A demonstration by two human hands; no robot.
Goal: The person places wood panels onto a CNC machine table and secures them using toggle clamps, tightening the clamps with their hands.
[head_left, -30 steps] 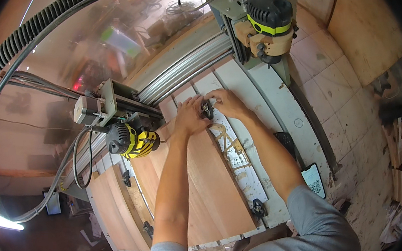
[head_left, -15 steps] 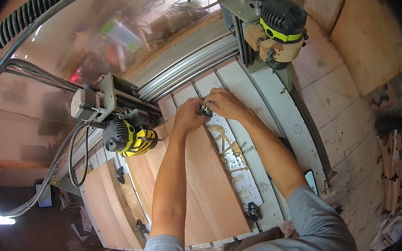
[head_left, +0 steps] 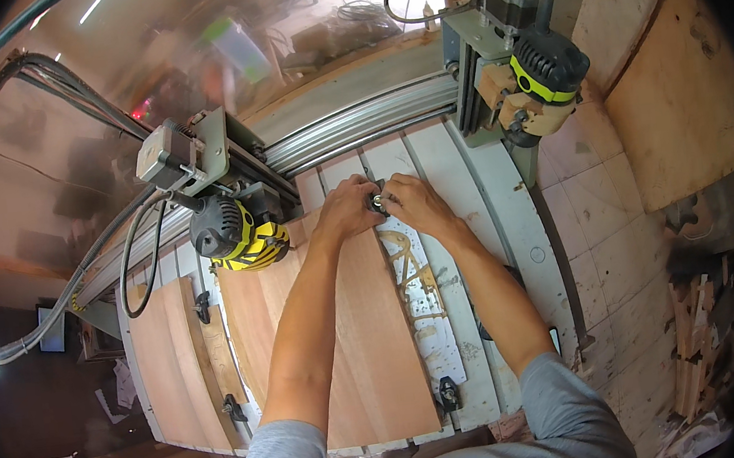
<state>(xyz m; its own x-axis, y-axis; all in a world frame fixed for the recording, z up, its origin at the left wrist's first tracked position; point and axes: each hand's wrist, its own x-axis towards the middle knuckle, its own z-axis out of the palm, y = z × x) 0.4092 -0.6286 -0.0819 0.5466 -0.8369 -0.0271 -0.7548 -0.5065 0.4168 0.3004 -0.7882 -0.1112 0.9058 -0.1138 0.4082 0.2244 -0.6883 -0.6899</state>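
Note:
Both my hands meet at a small dark clamp [head_left: 377, 201] at the far right corner of a wide wooden board [head_left: 355, 329]. My left hand [head_left: 349, 208] is closed around the clamp's left side, partly covering it. From the right, my right hand [head_left: 414, 204] pinches a shiny metal piece on top of the clamp, perhaps its bolt or nut. The board lies flat on the slotted machine bed [head_left: 481, 378]. Along its right edge runs a white strip [head_left: 437, 338] with cut grooves and sawdust. A matching black clamp [head_left: 448, 394] sits at the near right corner.
A yellow-and-black router [head_left: 238, 234] hangs on the gantry rail [head_left: 365, 122], left of my hands. Another router [head_left: 543, 76] hangs at the right end. A second board [head_left: 170, 357] lies left, beside two black clamps [head_left: 234, 408]. Cables [head_left: 38, 76] loop at the upper left.
My head view has shifted slightly, so the machine appears a little lower. Both hands stay at the clamp; the right fingers have moved slightly around the metal piece.

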